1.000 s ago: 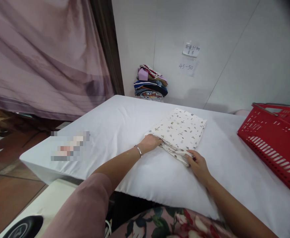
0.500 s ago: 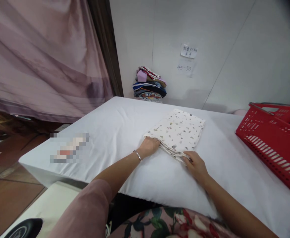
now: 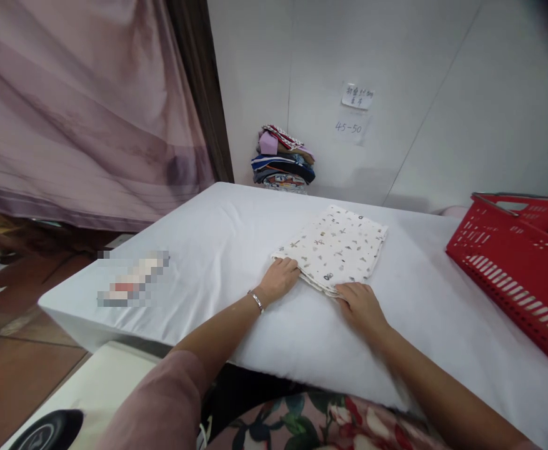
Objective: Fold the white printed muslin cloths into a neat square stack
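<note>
A folded white cloth (image 3: 337, 244) with small scattered prints in grey, brown and green lies on the white-covered table in front of me. Several layers show along its near edge. My left hand (image 3: 279, 279) grips the near left corner, fingers on top and the thumb out of sight. At the near right corner, my right hand (image 3: 362, 306) has its fingers over the edge with the thumb tucked below, closed on the layers. A silver bracelet (image 3: 257, 301) circles my left wrist.
A red plastic basket (image 3: 512, 269) stands on the right of the white tablecloth (image 3: 199, 250). On the left lies a pixelated item (image 3: 135, 281). Folded fabrics (image 3: 283, 159) are stacked behind the table by the wall, below paper notes (image 3: 357, 98). A pink curtain (image 3: 81, 112) hangs at left.
My right hand has shifted slightly left along the near edge, its fingers now lying over the top. The near edge lies flatter and neater. My left hand's fingers have straightened a little.
</note>
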Demonstrator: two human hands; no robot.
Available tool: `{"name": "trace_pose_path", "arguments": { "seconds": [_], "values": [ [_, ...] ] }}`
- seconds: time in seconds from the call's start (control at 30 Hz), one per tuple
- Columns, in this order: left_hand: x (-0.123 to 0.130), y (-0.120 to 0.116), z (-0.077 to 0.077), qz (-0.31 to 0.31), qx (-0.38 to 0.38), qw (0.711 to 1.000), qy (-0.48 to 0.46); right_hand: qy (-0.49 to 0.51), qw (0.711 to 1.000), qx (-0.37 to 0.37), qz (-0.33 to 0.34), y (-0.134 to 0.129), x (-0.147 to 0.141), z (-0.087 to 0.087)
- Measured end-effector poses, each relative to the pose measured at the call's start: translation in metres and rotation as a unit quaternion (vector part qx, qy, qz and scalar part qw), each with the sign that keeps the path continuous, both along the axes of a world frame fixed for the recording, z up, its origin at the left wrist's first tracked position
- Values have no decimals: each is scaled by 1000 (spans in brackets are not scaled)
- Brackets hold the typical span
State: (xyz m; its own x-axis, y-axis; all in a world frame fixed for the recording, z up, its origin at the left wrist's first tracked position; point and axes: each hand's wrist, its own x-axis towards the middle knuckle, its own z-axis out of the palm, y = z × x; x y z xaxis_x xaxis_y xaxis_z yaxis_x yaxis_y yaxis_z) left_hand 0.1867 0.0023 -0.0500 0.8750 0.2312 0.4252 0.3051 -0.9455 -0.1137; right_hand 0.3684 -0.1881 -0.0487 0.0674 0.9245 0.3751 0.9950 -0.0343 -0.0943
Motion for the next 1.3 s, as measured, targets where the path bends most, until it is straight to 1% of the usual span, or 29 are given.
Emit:
{"name": "trace_pose_path", "arguments": {
  "seconds": [0.17, 0.33, 0.43, 0.53, 0.63, 0.73, 0.83, 0.97, 1.1, 1.2, 1.3],
  "values": [
    [2, -1, 5, -29, 11, 999, -40, -34, 999, -41, -7, 14, -8, 8],
    [2, 2, 1, -37, -19, 998, -37, -30, 998, -44, -19, 17, -5, 6],
    [3, 4, -2, -43, -18, 998, -35, -43, 996, -76, -21, 17, -4, 5],
    [5, 4, -2, -32, -9, 999, -21, -69, 991, -110, -23, 20, -8, 9],
    [8, 5, -4, -12, -3, 1000, -17, -86, 988, -122, -31, 29, -16, 15],
    [9, 6, -6, -8, -7, 999, -30, -83, 988, -125, -34, 38, -20, 20],
    [10, 5, -7, -1, -17, 999, -39, -71, 988, -133, -36, 41, -17, 24],
    [10, 4, -6, -11, -23, 999, -34, -71, 978, -194, -27, 38, -13, 26],
    [10, 4, -4, -29, -38, 998, -33, -98, 963, -249, -41, 42, -19, 29],
    [10, 6, -5, -38, -56, 997, -48, -109, 961, -249, -51, 56, -31, 33],
    [10, 7, -6, -39, -78, 995, -53, -107, 968, -223, -50, 73, -41, 36]
  ]
}}
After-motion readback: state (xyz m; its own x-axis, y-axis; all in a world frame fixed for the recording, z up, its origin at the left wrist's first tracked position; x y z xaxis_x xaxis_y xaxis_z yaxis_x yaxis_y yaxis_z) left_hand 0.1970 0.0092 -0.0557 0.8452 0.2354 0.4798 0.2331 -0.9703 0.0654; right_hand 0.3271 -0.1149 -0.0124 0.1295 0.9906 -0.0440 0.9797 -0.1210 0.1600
